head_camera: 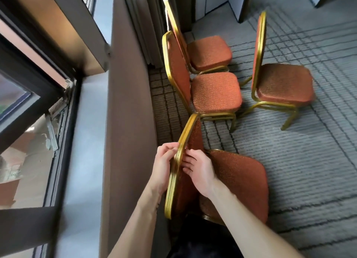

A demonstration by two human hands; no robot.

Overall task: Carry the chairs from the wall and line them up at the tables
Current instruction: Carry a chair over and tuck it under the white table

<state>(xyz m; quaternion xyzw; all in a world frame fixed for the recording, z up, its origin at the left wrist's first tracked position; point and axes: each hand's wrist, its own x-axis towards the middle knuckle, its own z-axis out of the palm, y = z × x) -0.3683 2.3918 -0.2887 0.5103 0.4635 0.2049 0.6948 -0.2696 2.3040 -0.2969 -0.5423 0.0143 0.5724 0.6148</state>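
Note:
Several orange padded chairs with gold metal frames stand near the brown wall. The nearest chair (239, 180) is right below me, its backrest top rail running from lower left to upper right. My left hand (164, 165) grips that rail from the wall side, fingers curled over the gold frame. My right hand (199, 171) holds the backrest from the seat side, fingers against the padding. A second chair (216, 93) stands just beyond, a third chair (209, 52) behind it by the curtain, and a fourth chair (284, 82) sits apart to the right.
A brown low wall (125, 122) and a window ledge (87, 142) run along the left. Grey striped carpet (309, 171) spreads to the right. Curtain folds (143, 26) hang at the wall's far end, and grey partition panels (231, 1) stand at the back.

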